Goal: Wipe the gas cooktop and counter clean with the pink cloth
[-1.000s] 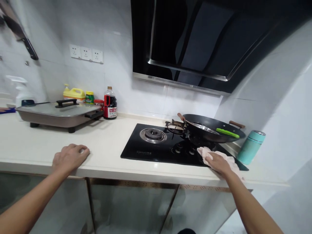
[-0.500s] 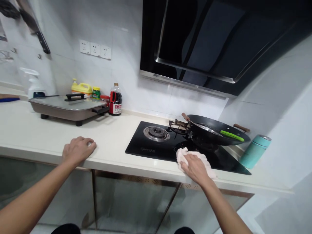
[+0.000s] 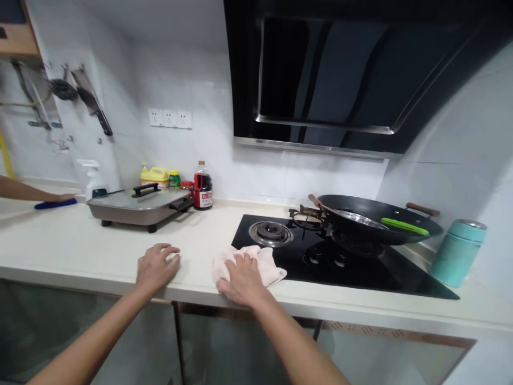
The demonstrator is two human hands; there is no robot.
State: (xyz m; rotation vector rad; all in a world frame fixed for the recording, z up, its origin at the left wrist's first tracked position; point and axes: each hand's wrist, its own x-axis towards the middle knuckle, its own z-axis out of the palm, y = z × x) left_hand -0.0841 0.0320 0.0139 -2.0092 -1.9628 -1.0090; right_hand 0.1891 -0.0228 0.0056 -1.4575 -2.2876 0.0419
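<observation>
My right hand [image 3: 242, 280] presses a pale pink cloth [image 3: 269, 263] down on the white countertop [image 3: 192, 251], fingers bent over it. The cloth overlaps the front left corner of the black gas stove [image 3: 294, 259]. To the left, my left hand [image 3: 157, 267] rests on the counter near its front edge, loosely curled, thumb apart, with nothing visible in it.
An electric pan [image 3: 132, 215] with a glass lid stands behind my left hand, beside a soy sauce bottle [image 3: 203, 187]. A wok [image 3: 360, 224] sits on the stove, left of a turquoise tumbler [image 3: 459, 254]. At far left, another person's hand touches a blue cloth [image 3: 56, 203].
My right hand has slid the cloth leftward, from the stove's front edge to its left corner and the counter. The view has turned left and up, bringing another person's arm into sight.
</observation>
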